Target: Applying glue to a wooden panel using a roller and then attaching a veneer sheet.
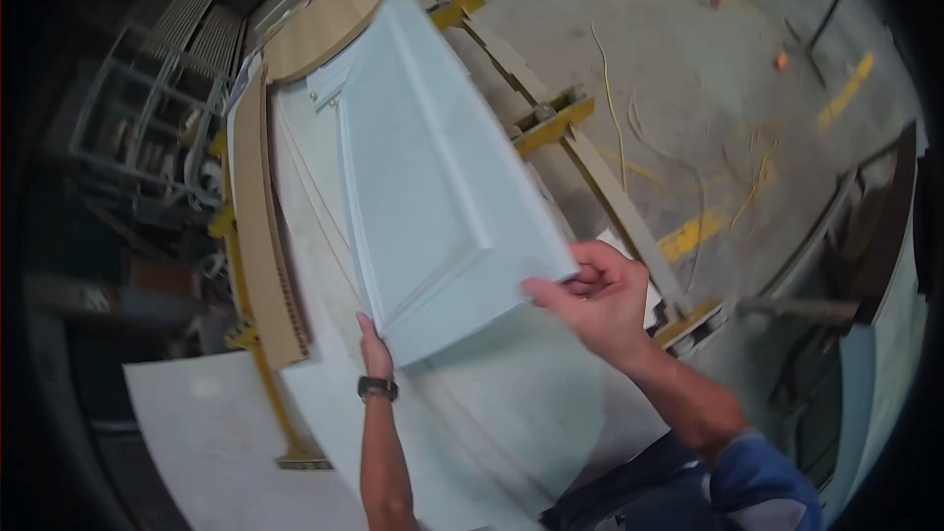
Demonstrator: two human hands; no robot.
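I hold a long pale blue-white panel with a raised moulding frame on its face; it looks like a cabinet door. My left hand grips its near left corner, and the wrist wears a dark band. At the near right corner, my right hand pinches the edge between thumb and curled fingers. The near end appears tilted up off a large white sheet under it. Toward the far end, the panel reaches a light wood-coloured board with a curved edge.
A brown cardboard strip lies along the left side. Yellow metal brackets and rails flank the work surface. A metal rack stands at the left, and a yellow cord lies on the concrete floor at the right.
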